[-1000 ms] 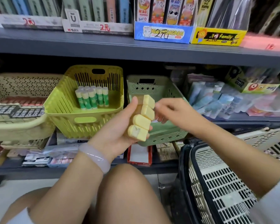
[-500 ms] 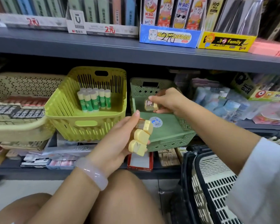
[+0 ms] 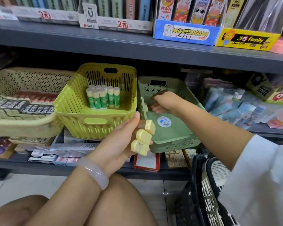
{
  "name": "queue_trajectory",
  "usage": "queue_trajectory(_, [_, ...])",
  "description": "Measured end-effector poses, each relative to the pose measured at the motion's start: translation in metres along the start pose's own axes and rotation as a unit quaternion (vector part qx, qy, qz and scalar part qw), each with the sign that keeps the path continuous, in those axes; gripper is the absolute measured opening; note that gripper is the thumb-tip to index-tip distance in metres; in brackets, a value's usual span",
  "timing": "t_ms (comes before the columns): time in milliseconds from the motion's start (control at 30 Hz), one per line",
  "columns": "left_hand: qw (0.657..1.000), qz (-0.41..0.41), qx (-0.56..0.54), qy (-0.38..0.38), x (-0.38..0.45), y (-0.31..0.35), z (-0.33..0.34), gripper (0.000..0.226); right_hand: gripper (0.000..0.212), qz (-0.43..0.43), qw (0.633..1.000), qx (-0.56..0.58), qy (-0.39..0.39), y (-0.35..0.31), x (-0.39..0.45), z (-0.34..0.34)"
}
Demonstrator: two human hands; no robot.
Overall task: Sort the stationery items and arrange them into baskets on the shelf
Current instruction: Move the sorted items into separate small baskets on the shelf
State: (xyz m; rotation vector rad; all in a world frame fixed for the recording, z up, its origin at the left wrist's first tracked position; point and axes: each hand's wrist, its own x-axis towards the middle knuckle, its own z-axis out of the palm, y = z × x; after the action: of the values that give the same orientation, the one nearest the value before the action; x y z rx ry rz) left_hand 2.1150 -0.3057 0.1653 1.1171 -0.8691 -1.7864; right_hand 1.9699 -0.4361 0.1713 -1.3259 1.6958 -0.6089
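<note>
My left hand (image 3: 119, 141) grips a stack of three small yellow eraser-like blocks (image 3: 143, 136) in front of the shelf, just below the rim of the pale green basket (image 3: 171, 136). My right hand (image 3: 165, 101) reaches into the far left corner of that green basket, fingers curled round one more yellow block (image 3: 146, 107) against the basket's left wall. A lime basket (image 3: 95, 121) beside it holds several green-and-white glue sticks (image 3: 103, 97) standing upright.
A beige perforated basket (image 3: 23, 124) with packed items sits at the left. Blue-wrapped packs (image 3: 232, 105) lie right of the green basket. A black-and-white shopping basket (image 3: 207, 190) stands at lower right. Display boxes line the upper shelf (image 3: 137, 46). My knees are below.
My right hand took one yellow block from the stack in my left hand and carried it deeper into the green basket's left corner. The left hand's stack went from four blocks to three.
</note>
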Motion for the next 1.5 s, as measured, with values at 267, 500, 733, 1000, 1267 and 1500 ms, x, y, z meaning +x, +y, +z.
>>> queue_trajectory(267, [0.998, -0.013, -0.056, -0.027, 0.001, -0.001, 0.014, 0.05, 0.014, -0.256, 0.943, 0.002, -0.212, 0.018, -0.081, -0.039])
queue_trajectory(500, [0.998, 0.021, -0.036, -0.041, 0.001, -0.003, 0.023, 0.041, 0.031, -0.266, 0.946, -0.026, -0.182, 0.03, -0.093, -0.039])
queue_trajectory(733, [0.996, 0.031, -0.065, -0.046, 0.003, -0.004, 0.032, 0.038, 0.025, -0.261, 0.949, 0.038, -0.174, 0.035, -0.093, -0.045])
queue_trajectory(1000, [0.996, 0.086, -0.027, -0.006, 0.007, -0.009, 0.042, 0.021, 0.017, -0.107, 0.963, 0.175, -0.173, 0.037, -0.091, -0.045])
queue_trajectory(1267, [0.991, 0.11, -0.018, 0.076, 0.008, -0.003, 0.034, 0.013, 0.01, -0.095, 0.993, 0.066, 0.034, 0.018, -0.041, -0.041])
queue_trajectory(1500, [0.992, 0.078, -0.006, 0.1, 0.009, -0.003, 0.026, 0.016, 0.022, -0.028, 0.984, -0.177, 0.003, 0.006, 0.011, -0.004])
